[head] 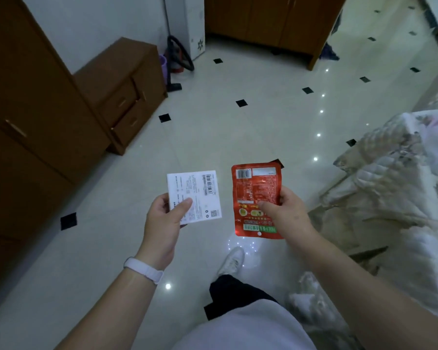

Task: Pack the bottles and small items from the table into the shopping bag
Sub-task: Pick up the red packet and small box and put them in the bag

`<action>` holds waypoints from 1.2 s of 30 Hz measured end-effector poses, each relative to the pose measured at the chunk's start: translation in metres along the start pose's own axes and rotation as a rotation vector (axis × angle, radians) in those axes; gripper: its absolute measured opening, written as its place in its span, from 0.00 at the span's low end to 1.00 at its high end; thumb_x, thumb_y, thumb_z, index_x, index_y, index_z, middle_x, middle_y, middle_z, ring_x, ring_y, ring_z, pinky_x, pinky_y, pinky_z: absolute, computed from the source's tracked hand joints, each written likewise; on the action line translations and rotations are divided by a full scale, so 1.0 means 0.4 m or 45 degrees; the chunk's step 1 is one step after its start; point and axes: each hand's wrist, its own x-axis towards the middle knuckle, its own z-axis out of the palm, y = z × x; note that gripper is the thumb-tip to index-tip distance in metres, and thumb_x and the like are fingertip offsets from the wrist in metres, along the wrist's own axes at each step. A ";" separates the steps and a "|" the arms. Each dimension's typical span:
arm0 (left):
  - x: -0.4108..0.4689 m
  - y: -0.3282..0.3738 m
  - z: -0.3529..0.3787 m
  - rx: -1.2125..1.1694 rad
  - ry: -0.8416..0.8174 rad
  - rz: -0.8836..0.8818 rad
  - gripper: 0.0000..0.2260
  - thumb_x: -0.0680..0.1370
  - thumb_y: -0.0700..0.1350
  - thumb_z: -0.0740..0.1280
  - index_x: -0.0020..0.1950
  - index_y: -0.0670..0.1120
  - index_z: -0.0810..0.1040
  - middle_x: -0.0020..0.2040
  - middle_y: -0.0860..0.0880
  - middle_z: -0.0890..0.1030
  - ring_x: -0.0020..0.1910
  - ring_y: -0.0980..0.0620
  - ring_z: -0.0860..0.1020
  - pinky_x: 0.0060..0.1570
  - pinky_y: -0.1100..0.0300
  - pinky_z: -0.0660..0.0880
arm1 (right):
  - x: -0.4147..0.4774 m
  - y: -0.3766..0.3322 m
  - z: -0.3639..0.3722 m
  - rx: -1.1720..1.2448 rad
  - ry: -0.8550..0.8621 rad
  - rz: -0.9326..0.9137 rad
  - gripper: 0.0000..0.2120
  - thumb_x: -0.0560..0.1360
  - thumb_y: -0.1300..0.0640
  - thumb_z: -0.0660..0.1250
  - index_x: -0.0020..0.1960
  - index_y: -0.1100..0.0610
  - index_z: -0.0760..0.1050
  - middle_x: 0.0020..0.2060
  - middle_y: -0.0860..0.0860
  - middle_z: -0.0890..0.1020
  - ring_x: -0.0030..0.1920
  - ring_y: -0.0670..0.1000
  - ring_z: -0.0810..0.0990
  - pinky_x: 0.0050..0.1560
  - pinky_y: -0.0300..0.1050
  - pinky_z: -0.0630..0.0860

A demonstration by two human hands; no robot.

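Hands out over glossy tiled floor — left hand pinching flat white box at 9 o'clock, right hand gripping crinkled red foil pouch at 3 o'clock, just beside.

White box, red pouch over pale tiles
The white box carries black print; the red pouch shows green and yellow; floor cream with black diamonds.
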 end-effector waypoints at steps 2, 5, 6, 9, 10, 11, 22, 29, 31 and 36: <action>0.077 0.032 0.032 0.039 0.011 -0.002 0.10 0.77 0.38 0.70 0.57 0.44 0.76 0.54 0.47 0.85 0.48 0.49 0.85 0.41 0.60 0.78 | 0.086 -0.013 0.007 0.067 -0.004 0.031 0.08 0.76 0.60 0.70 0.51 0.47 0.77 0.46 0.47 0.85 0.45 0.48 0.85 0.47 0.48 0.80; 0.191 0.103 0.112 0.083 0.011 0.003 0.07 0.77 0.38 0.70 0.54 0.46 0.77 0.52 0.48 0.85 0.47 0.50 0.85 0.41 0.59 0.77 | 0.224 -0.061 -0.009 0.132 -0.005 0.057 0.09 0.76 0.59 0.70 0.51 0.47 0.77 0.46 0.46 0.85 0.45 0.48 0.85 0.48 0.48 0.81; 0.229 0.126 0.145 0.104 -0.005 0.012 0.07 0.77 0.38 0.70 0.53 0.47 0.77 0.52 0.48 0.85 0.46 0.51 0.85 0.40 0.59 0.77 | 0.268 -0.080 -0.022 0.152 0.009 0.053 0.09 0.76 0.59 0.70 0.52 0.47 0.77 0.46 0.46 0.85 0.46 0.48 0.85 0.49 0.48 0.81; 0.330 0.192 0.261 0.149 -0.066 0.039 0.07 0.78 0.38 0.69 0.53 0.46 0.76 0.51 0.48 0.86 0.44 0.52 0.85 0.36 0.62 0.79 | 0.384 -0.140 -0.081 0.213 0.075 0.033 0.10 0.76 0.60 0.71 0.53 0.48 0.77 0.46 0.46 0.85 0.45 0.47 0.85 0.47 0.46 0.80; 0.362 0.211 0.305 0.153 -0.095 0.049 0.07 0.78 0.37 0.69 0.54 0.45 0.76 0.50 0.49 0.86 0.43 0.52 0.85 0.35 0.62 0.79 | 0.418 -0.159 -0.107 0.235 0.104 0.021 0.10 0.75 0.60 0.71 0.53 0.48 0.77 0.46 0.46 0.85 0.45 0.47 0.85 0.45 0.45 0.80; 0.391 0.226 0.347 0.157 -0.127 0.053 0.07 0.78 0.37 0.69 0.54 0.45 0.76 0.49 0.49 0.86 0.43 0.53 0.85 0.35 0.62 0.79 | 0.450 -0.175 -0.135 0.248 0.138 0.011 0.10 0.75 0.61 0.71 0.53 0.49 0.77 0.46 0.46 0.85 0.45 0.47 0.85 0.44 0.44 0.79; 0.653 0.290 0.721 0.255 -0.521 0.039 0.09 0.77 0.38 0.70 0.57 0.44 0.76 0.53 0.47 0.85 0.46 0.51 0.85 0.39 0.61 0.78 | 0.659 -0.220 -0.336 0.337 0.507 0.081 0.10 0.76 0.60 0.69 0.55 0.49 0.78 0.46 0.46 0.86 0.44 0.46 0.85 0.44 0.43 0.80; 0.920 0.285 0.924 0.285 -0.745 -0.093 0.10 0.77 0.38 0.70 0.58 0.42 0.76 0.54 0.45 0.85 0.47 0.50 0.85 0.37 0.62 0.79 | 0.854 -0.260 -0.382 0.339 0.726 0.222 0.13 0.77 0.58 0.70 0.60 0.51 0.76 0.49 0.47 0.85 0.46 0.47 0.85 0.46 0.47 0.81; 0.997 0.300 0.991 0.299 -0.821 -0.122 0.12 0.77 0.38 0.70 0.60 0.40 0.76 0.54 0.45 0.85 0.49 0.48 0.85 0.39 0.61 0.79 | 0.912 -0.289 -0.394 0.371 0.824 0.245 0.13 0.76 0.58 0.70 0.59 0.50 0.76 0.48 0.47 0.85 0.47 0.49 0.85 0.52 0.55 0.82; 1.168 0.378 1.156 0.361 -1.022 -0.141 0.12 0.77 0.39 0.70 0.59 0.42 0.76 0.53 0.46 0.85 0.48 0.51 0.85 0.41 0.59 0.79 | 1.029 -0.387 -0.428 0.344 1.021 0.272 0.11 0.76 0.58 0.70 0.55 0.47 0.77 0.48 0.46 0.85 0.46 0.48 0.85 0.52 0.58 0.81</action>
